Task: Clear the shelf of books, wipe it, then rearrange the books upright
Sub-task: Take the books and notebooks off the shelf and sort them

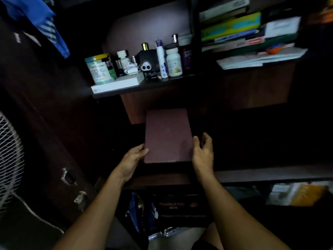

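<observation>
My left hand (pixel 134 159) and right hand (pixel 202 153) grip the side edges of a maroon book (pixel 167 136), fingers curled round it, flat over the dark shelf (pixel 270 173), bottles (pixel 173 62) above

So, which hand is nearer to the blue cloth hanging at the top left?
Left. The left hand holds the maroon book's left edge, on the blue cloth's side; the right hand grips its far edge.
</observation>
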Motion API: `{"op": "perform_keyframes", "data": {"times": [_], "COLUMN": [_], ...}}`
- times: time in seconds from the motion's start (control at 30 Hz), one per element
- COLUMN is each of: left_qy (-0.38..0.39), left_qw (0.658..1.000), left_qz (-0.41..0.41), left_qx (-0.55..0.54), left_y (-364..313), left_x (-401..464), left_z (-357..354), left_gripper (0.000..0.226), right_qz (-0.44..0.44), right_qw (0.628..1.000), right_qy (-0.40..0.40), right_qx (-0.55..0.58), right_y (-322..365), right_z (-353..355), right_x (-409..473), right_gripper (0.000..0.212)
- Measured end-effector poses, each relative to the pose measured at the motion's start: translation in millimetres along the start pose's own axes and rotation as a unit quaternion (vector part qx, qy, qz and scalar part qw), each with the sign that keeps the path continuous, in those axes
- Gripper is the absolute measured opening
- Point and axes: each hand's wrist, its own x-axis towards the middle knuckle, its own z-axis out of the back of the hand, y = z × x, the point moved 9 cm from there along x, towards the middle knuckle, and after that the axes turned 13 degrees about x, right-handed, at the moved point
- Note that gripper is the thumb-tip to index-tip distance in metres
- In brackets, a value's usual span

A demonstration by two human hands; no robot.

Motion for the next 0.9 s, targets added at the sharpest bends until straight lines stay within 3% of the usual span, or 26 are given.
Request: {"op": "perform_keyframes", "data": {"times": [0.1, 0.27, 0.3, 0.33, 0.4, 0.43, 0.53, 0.6, 0.67, 0.77, 0.9], "left_qy": [0.035, 0.041, 0.048, 0.056, 0.053, 0.049, 0.108, 0.153, 0.191, 0.239, 0.309], "left_qw": [0.999, 0.998, 0.998, 0.998, 0.998, 0.998, 0.991, 0.981, 0.971, 0.958, 0.931], "left_qz": [0.009, 0.034, 0.041, 0.034, 0.025, 0.023, 0.004, -0.007, -0.015, -0.042, -0.120], "left_qx": [0.039, 0.025, 0.025, 0.019, -0.010, -0.025, -0.079, -0.116, -0.142, -0.151, -0.155], "left_y": [-0.7, -0.4, -6.6, -21.1, -34.8, -37.7, -55.0, -73.0, -105.0, -160.8, -250.0], "left_x": [2.2, -13.8, -24.4, -39.0, -64.5, -74.7, -107.5, -126.0, -145.5, -172.5, -214.7], "left_z": [-9.1, -16.9, -27.7, -42.2, -70.0, -81.4, -137.3, -181.6, -231.8, -297.4, -387.3], "left_gripper": [0.102, 0.115, 0.109, 0.090, 0.028, 0.021, 0.028, 0.033, 0.033, 0.034, 0.037], "right_qz": [-0.012, -0.043, -0.044, -0.051, -0.086, -0.111, -0.161, -0.166, -0.151, -0.106, 0.025], "right_qw": [0.999, 0.993, 0.991, 0.989, 0.982, 0.979, 0.975, 0.976, 0.979, 0.987, 0.993], "right_qy": [0.050, 0.092, 0.105, 0.128, 0.166, 0.169, 0.085, 0.032, 0.033, 0.064, -0.028], "right_qx": [-0.008, -0.058, -0.063, -0.055, 0.000, 0.037, 0.126, 0.140, 0.133, 0.097, 0.113], "right_y": [-1.4, 5.2, 9.5, 13.8, 22.0, 27.4, 52.7, 75.9, 117.6, 196.4, 289.2], "right_z": [0.2, 19.2, 24.9, 28.9, 46.4, 59.0, 127.2, 173.4, 211.0, 253.1, 342.6], "right_x": [-2.8, -13.8, -19.8, -26.5, -49.6, -62.6, -106.4, -136.9, -175.3, -231.1, -277.5], "right_gripper": [0.051, 0.062, 0.065, 0.068, 0.075, 0.079, 0.083, 0.060, 0.040, 0.034, 0.025]}}
